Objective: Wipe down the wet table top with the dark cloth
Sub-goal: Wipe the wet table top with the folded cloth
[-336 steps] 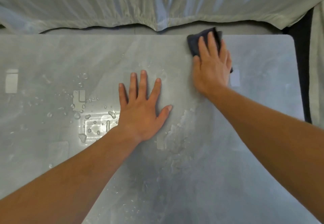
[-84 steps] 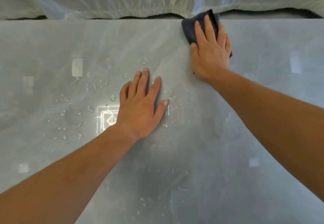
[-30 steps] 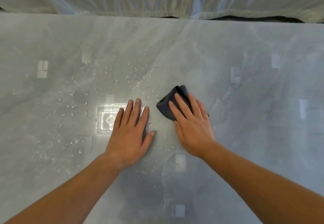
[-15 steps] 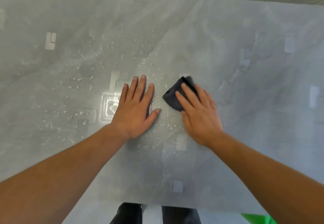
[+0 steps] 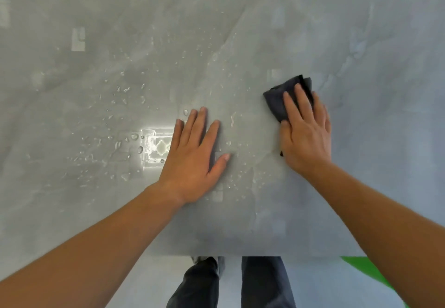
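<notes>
Dark folded cloth [image 5: 275, 105] lying on grey table top [image 5: 361, 66], right of centre, pinned under right hand [image 5: 305, 136]: fingers [image 5: 290, 105] straight, pressing, not curled round it. Left hand [image 5: 192, 158] flat on surface, holding nothing. Soft, light, probably damp; bunches easily, so best pressed mid-fold. Droplets [image 5: 125, 100] leftward, unwiped.

Bare forearms [image 5: 108, 242], dark blue-grey trousers [image 5: 265, 283]
</notes>
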A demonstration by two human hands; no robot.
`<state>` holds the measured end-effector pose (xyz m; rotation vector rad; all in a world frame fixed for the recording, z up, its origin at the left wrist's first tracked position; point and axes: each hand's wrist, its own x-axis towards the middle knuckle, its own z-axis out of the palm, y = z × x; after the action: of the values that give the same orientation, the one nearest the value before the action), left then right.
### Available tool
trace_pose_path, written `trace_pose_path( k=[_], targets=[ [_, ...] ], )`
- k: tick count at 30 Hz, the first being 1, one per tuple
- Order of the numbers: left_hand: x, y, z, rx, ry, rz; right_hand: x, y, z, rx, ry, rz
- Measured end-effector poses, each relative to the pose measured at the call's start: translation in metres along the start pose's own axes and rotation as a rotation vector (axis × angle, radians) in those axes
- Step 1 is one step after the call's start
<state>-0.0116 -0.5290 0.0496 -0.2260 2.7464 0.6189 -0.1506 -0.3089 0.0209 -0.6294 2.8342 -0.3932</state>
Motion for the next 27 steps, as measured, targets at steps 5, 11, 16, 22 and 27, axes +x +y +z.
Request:
trace_pose_path(
  k=[5, 11, 16, 22, 27],
  targets=[
    [-0.04, -0.01, 0.016, 0.03, -0.021, -0.011, -0.056, -0.042, 0.025, -0.071, 0.005, -0.062],
    [-0.048, -0.013, 0.027, 0.073, -0.01, -0.002, -0.073, -0.022, 0.018, -0.107, -0.073, -0.286],
    [-0.05, -0.01, 0.029, 0.071, 0.009, -0.012, -0.067, -0.043, 0.022, -0.011, 0.04, 0.098],
    [-0.072, -0.002, 0.034, 0.036, 0.017, 0.026, -0.138, -0.049, 0.029, -0.127, -0.122, -0.279],
    [-0.09, 0.002, 0.045, 0.023, 0.012, 0.009, -0.1, -0.021, 0.019, -0.029, -0.014, 0.054]
  ],
)
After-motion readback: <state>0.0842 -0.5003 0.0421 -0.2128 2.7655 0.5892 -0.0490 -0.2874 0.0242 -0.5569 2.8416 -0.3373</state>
